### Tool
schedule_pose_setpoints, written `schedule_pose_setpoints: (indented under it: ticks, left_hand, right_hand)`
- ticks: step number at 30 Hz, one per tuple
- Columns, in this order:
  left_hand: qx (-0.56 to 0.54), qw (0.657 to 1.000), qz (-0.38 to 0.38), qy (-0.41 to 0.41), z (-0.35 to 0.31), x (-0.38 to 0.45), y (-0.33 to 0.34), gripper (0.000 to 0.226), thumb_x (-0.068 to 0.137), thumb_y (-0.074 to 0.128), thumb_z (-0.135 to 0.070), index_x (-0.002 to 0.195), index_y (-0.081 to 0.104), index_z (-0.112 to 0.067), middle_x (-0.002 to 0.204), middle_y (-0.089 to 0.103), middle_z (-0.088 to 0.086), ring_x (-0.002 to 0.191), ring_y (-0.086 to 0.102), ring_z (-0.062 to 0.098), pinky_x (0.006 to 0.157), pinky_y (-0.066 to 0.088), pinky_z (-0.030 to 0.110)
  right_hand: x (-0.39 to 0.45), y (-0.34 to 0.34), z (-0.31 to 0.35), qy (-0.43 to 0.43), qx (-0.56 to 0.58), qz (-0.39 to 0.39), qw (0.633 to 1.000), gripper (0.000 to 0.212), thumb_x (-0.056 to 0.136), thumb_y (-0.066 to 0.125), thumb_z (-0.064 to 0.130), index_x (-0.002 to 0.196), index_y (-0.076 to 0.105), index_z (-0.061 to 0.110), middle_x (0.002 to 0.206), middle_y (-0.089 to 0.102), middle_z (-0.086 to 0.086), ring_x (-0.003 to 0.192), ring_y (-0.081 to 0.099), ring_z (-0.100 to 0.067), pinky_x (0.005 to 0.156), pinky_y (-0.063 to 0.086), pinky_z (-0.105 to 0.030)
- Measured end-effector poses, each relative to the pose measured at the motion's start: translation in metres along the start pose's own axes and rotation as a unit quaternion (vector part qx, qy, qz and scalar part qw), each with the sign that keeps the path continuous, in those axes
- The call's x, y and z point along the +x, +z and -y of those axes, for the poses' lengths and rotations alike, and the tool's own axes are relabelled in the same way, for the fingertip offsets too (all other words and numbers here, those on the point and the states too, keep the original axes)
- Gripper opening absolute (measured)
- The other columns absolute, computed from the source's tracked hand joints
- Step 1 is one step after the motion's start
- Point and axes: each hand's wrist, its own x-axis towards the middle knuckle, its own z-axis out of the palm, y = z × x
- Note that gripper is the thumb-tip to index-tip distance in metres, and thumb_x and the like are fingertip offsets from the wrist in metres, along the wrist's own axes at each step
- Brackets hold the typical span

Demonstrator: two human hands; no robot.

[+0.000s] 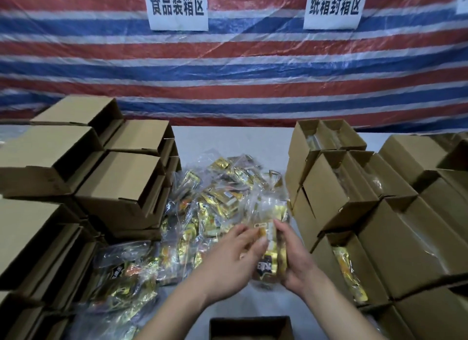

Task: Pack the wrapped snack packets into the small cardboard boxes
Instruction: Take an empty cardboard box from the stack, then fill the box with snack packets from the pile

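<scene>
Head view. My right hand held a stack of snack packets from its right side, fingers curled round the edge, thumb up along the top. My left hand pressed the stack's left face with fingers laid nearly straight, so the grip on that side was a flat press, not a pinch. The stack stood between the two palms, its long axis running away from me, gold wrap above and a dark printed end nearest me.

The open box lay directly below and toward me from the stack, at the bottom edge of the view; only its far rim and dark inside showed. In my judgement the coming move turned on this: the stack had to come back toward me and down, its long axis kept in line with the box. Both hands were about equally near.

The desk was pale and flat. Loose packets lay heaped in clear plastic beyond my hands. Empty boxes were stacked to the left, filled boxes to the right. A striped tarp hung behind, with two paper signs.
</scene>
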Motion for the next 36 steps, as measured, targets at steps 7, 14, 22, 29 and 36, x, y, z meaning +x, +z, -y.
schedule_pose_setpoints:
  ticks: [7,14,22,29,36]
  left_hand:
    - [0.078,0.986,-0.010,-0.149,0.126,-0.037,0.007,0.047,0.102,0.044,-0.040,0.145,0.047,-0.021,0.145,0.051,-0.001,0.126,0.052,0.015,0.104,0.042,0.029]
    - [0.326,0.897,0.232,-0.189,0.237,-0.097,0.055,0.071,0.076,0.062,-0.045,0.140,0.039,-0.024,0.141,0.040,0.004,0.136,0.036,0.026,0.113,0.029,0.041]
    - [0.358,0.889,0.236,-0.162,0.261,-0.119,0.082,0.062,0.081,0.052,-0.045,0.140,0.041,-0.026,0.141,0.044,0.001,0.137,0.036,0.020,0.121,0.009,0.045]
    - [0.290,0.926,0.173,-0.165,0.251,-0.113,0.085,0.070,0.088,0.049,-0.058,0.146,0.034,-0.024,0.148,0.037,0.001,0.138,0.034,0.018,0.115,0.022,0.035]
    - [0.167,0.967,0.106,-0.160,0.211,-0.101,0.085,0.067,0.096,0.044,-0.056,0.153,0.028,-0.024,0.157,0.032,-0.001,0.142,0.034,0.017,0.116,0.024,0.030]
  right_hand:
    - [-0.016,-0.032,-0.015,-0.014,-0.327,0.056,0.943,0.055,0.079,0.066,0.047,0.119,0.061,0.009,0.100,0.074,-0.013,0.088,0.071,-0.027,0.078,0.058,-0.039]
    - [-0.020,-0.005,-0.039,0.046,-0.638,0.239,0.730,0.019,0.090,0.066,0.035,0.092,0.061,0.053,0.088,0.061,0.029,0.084,0.055,0.007,0.080,0.045,-0.017]
    - [-0.008,-0.016,-0.100,0.132,-0.773,0.284,0.551,0.031,0.087,0.057,0.044,0.113,0.054,0.028,0.117,0.065,0.001,0.107,0.060,-0.019,0.092,0.047,-0.033]
    - [0.019,-0.043,-0.158,0.153,-0.826,0.199,0.505,0.062,0.090,0.061,0.046,0.142,0.039,0.020,0.140,0.054,-0.012,0.126,0.052,-0.033,0.104,0.042,-0.035]
    - [0.021,-0.043,-0.161,0.130,-0.778,0.156,0.595,0.059,0.083,0.062,0.044,0.139,0.050,0.028,0.140,0.056,0.002,0.127,0.053,-0.018,0.105,0.040,-0.025]
